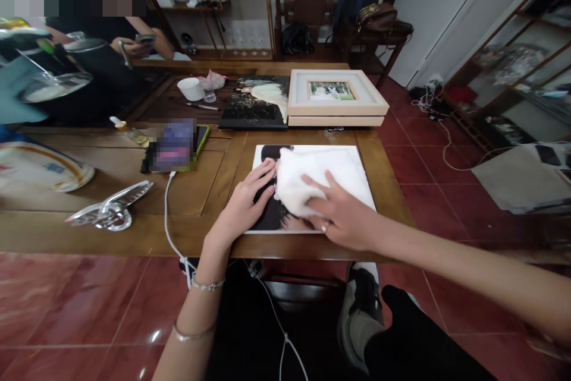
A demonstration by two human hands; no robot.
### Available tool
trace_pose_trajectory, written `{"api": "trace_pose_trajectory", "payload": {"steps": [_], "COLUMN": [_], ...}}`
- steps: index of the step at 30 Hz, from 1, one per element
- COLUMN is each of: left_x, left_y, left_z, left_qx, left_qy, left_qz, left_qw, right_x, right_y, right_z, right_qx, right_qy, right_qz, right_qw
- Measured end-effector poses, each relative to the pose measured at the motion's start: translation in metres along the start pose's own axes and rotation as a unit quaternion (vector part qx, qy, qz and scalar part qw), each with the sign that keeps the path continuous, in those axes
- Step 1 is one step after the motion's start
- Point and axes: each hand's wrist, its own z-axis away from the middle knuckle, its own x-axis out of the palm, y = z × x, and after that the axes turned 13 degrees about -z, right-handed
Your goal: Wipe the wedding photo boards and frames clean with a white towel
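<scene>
A large photo print (357, 170) lies flat on the wooden table (196, 191) near its front edge. My left hand (245, 200) rests flat on the print's left side, fingers stretched out. My right hand (341, 214) presses a white cloth (298, 185) onto the middle of the print, fingers spread over the cloth, a ring showing. Much of the picture is hidden under the cloth and hands.
A second print (256, 101) and stacked pale wooden frames (334, 101) lie farther back. A phone with a white cable (176, 146), a small bottle (129, 131), a plate (40, 167), a metal ornament (109, 208) and a cup (191, 88) sit left. Another person's hands (134, 45) hold a phone beyond.
</scene>
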Motion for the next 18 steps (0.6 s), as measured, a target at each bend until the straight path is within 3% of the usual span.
{"api": "trace_pose_trajectory", "payload": {"steps": [5, 9, 12, 18], "left_x": [0.0, 0.0, 0.0, 0.0], "left_y": [-0.001, 0.001, 0.001, 0.001], "left_z": [0.001, 0.001, 0.001, 0.001], "left_qx": [0.0, -0.006, -0.016, -0.014], "left_qy": [-0.001, 0.003, 0.011, 0.006], "left_qz": [0.001, 0.005, 0.013, 0.005], "left_qw": [1.0, 1.0, 1.0, 1.0], "right_x": [-0.019, -0.024, -0.016, 0.014], "right_y": [0.04, 0.047, 0.031, -0.029], "right_z": [-0.048, -0.062, -0.049, 0.007], "right_qx": [0.036, 0.019, 0.0, 0.0], "right_qy": [0.035, 0.021, 0.006, -0.054], "right_qz": [0.049, 0.083, 0.089, 0.043], "right_qw": [0.997, 0.996, 0.996, 0.998]}}
